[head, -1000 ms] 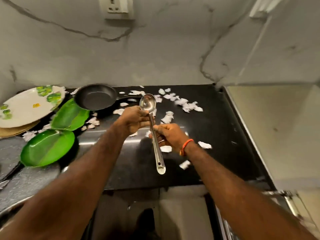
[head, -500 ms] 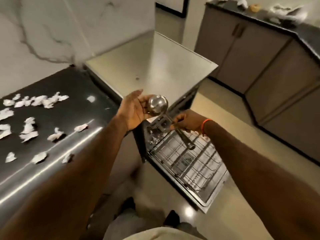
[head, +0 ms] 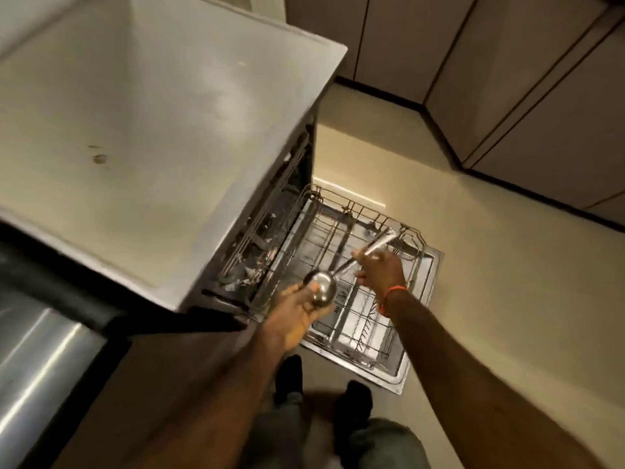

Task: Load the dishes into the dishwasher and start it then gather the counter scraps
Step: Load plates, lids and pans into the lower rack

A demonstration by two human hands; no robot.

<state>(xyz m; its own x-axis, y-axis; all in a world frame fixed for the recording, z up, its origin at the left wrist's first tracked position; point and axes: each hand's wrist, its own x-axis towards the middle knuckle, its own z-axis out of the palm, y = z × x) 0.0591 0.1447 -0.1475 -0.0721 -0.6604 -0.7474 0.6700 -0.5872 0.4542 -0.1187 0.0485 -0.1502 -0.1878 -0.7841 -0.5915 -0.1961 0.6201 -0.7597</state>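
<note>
I hold a steel ladle (head: 323, 287) over the open dishwasher. My left hand (head: 292, 319) cups its round bowl from below. My right hand (head: 380, 270), with an orange band at the wrist, grips the long handle, whose end points up and to the right. Below the ladle the wire lower rack (head: 358, 292) is pulled out over the lowered dishwasher door (head: 417, 336). The rack looks bare. The dishwasher's flat beige top (head: 152, 140) fills the upper left, with its dark opening underneath.
A black counter edge (head: 67, 292) and a shiny steel surface (head: 37, 353) lie at the lower left. Grey-brown cabinets (head: 524, 89) stand across the beige floor (head: 507, 299). My feet (head: 324, 394) stand just in front of the lowered door.
My view swung from the scrap-strewn counter down to the dishwasher. Both hands carried the ladle off the counter and lowered it over the pulled-out rack.
</note>
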